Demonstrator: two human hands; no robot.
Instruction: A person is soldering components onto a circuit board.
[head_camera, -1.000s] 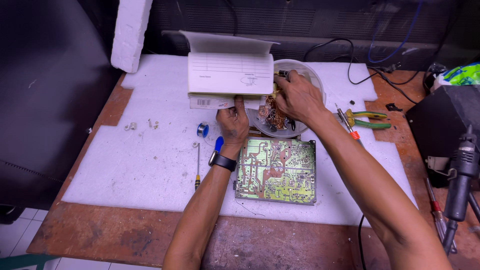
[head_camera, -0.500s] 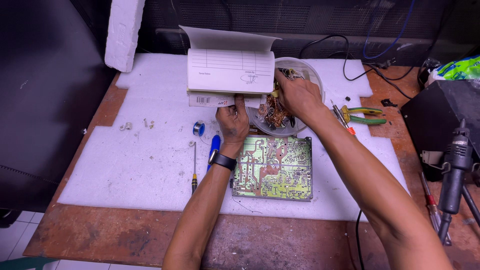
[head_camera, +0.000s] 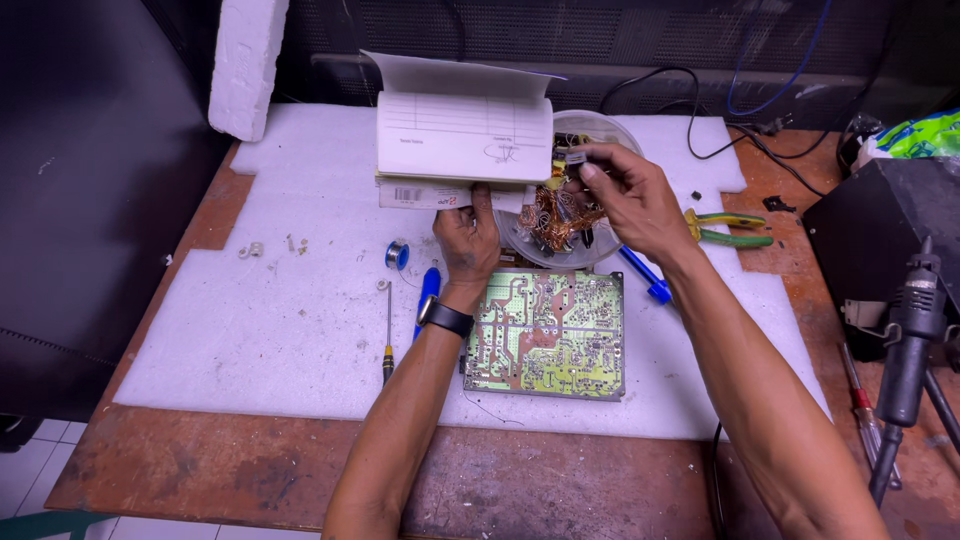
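Note:
My left hand (head_camera: 468, 238), with a black watch on its wrist, grips the lower edge of a white box (head_camera: 462, 140) whose flap stands open. My right hand (head_camera: 625, 200) is raised over a clear round bowl (head_camera: 600, 130) full of copper coils and small parts, and pinches a small dark component (head_camera: 575, 157) between fingers and thumb. A green circuit board (head_camera: 548, 334) lies solder side up on the white foam mat (head_camera: 250, 330), just below both hands.
A screwdriver (head_camera: 387, 335), a blue pen-shaped tool (head_camera: 427, 295) and a solder spool (head_camera: 397, 255) lie left of the board. Green-handled pliers (head_camera: 730, 228) and a blue tool (head_camera: 645, 280) lie to the right. A black hot-air handpiece (head_camera: 905, 350) stands at the far right.
My right hand has lifted out of the bowl with a small dark component pinched in its fingers. My left hand stays on the box edge.

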